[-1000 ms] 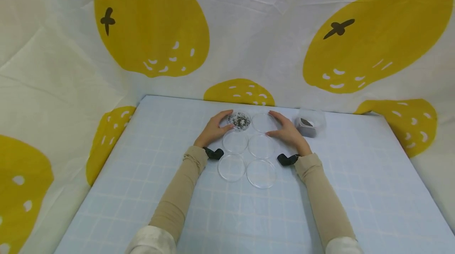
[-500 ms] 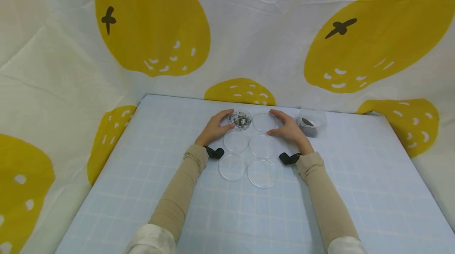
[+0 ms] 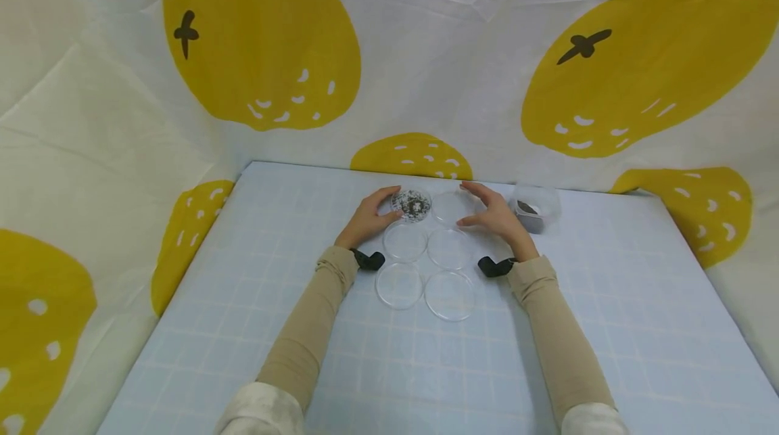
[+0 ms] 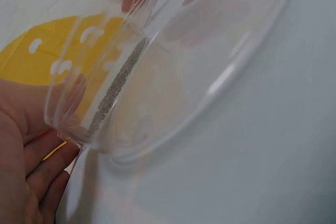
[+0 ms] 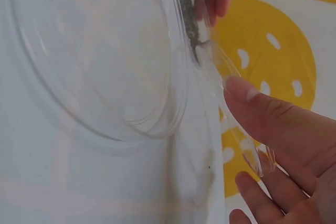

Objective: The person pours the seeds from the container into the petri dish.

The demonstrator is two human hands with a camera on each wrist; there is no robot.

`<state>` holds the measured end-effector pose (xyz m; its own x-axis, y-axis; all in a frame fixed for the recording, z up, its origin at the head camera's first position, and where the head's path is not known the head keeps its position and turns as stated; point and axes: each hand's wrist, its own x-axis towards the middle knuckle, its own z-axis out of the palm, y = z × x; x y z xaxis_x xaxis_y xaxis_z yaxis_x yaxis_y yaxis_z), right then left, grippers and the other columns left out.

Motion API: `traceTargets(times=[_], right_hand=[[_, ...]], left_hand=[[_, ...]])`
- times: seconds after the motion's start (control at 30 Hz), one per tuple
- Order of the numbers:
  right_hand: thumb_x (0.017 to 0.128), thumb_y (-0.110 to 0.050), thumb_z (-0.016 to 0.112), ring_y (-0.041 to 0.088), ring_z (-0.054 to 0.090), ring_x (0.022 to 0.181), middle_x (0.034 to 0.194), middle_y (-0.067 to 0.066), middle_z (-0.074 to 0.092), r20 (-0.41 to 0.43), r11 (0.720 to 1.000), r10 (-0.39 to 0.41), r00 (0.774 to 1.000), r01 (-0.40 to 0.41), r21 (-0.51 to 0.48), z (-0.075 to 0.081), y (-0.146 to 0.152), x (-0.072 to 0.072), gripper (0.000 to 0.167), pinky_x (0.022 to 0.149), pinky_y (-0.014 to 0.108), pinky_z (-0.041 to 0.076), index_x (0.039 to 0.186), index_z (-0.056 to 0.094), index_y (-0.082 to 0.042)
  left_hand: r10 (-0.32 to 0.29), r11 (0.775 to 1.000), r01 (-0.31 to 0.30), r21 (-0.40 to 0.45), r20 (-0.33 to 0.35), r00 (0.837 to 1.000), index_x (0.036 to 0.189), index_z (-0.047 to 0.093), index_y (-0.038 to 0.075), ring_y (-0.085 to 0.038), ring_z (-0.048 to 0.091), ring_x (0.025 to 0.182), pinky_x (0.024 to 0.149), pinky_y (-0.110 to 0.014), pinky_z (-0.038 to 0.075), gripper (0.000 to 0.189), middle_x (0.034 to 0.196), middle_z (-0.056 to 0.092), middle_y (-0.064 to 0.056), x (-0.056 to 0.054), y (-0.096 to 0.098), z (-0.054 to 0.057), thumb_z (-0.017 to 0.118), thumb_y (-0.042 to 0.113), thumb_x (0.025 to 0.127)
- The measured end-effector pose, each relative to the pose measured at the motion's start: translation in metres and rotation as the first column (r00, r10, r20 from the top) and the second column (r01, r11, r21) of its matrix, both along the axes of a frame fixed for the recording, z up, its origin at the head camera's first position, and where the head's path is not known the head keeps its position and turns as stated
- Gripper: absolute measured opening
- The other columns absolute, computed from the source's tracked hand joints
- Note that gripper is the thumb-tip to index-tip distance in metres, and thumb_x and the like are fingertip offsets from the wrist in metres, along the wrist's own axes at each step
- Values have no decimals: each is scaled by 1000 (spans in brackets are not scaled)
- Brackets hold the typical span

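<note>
My left hand (image 3: 367,217) holds a clear petri dish (image 3: 412,206) by its left side. Dark and white grains lie spread in that dish, and the left wrist view shows them as a thin layer (image 4: 118,87). With thumb and fingers, my right hand (image 3: 496,218) pinches the right side of a clear, empty-looking petri dish (image 3: 447,208) beside it. In the right wrist view this piece looks slightly tilted, its rim (image 5: 257,158) between thumb and fingers. Whether it is a base or a lid, I cannot tell.
Several clear petri dishes stand in two columns nearer me, among them one at front left (image 3: 398,286) and one at front right (image 3: 450,295). A transparent box (image 3: 531,217) with dark grey contents sits right of my right hand. A patterned cloth (image 3: 262,42) hangs behind the table.
My right hand has shifted slightly up and away, and the clear dish in it seems a little raised. My left hand stays on the dish with grains.
</note>
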<state>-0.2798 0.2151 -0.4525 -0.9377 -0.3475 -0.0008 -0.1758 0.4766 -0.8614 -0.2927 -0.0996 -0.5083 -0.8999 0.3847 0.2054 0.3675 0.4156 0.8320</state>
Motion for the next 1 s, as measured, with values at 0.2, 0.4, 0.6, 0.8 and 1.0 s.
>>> traceTargets(times=[0.2,0.4,0.6,0.8,1.0], right_hand=[[78,-7,85,32,25,147,156,12,37,-56,1000,-9,998,11,26,-3,0,-4,84,121,51,19,150,42,-7],[77,-6,85,32,28,145,154,13,41,-87,1000,-11,996,13,20,2,-5,-6,84,121,50,20,149,43,-5],[77,-5,85,33,31,144,153,15,42,-105,999,-8,994,12,37,12,-11,-7,85,121,49,21,150,42,-6],[78,-7,85,32,29,145,154,13,41,-98,1000,1,995,2,30,18,-19,-8,85,121,48,21,151,41,-8],[79,-7,84,30,29,146,155,10,40,-90,1000,3,996,-2,12,25,-31,-11,83,121,47,23,150,43,-9]], left_hand=[[2,1000,-2,0,-12,1000,148,46,9,-21,36,142,120,-34,25,60,150,47,-6,1,0,0,70,23,94],[7,1000,-7,-13,-24,1000,147,47,9,-21,37,142,120,-33,26,59,150,47,-6,1,-1,1,69,23,95],[12,1000,-12,-4,-10,1000,147,47,10,-21,36,142,120,-35,25,60,150,47,-6,0,-1,0,70,24,94],[14,1000,-14,5,-5,1000,147,47,10,-21,36,142,120,-34,25,60,150,47,-5,0,0,0,71,23,93],[17,1000,-17,6,-5,1000,148,47,11,-21,36,142,120,-35,25,62,150,47,-5,0,-1,-1,72,25,93]])
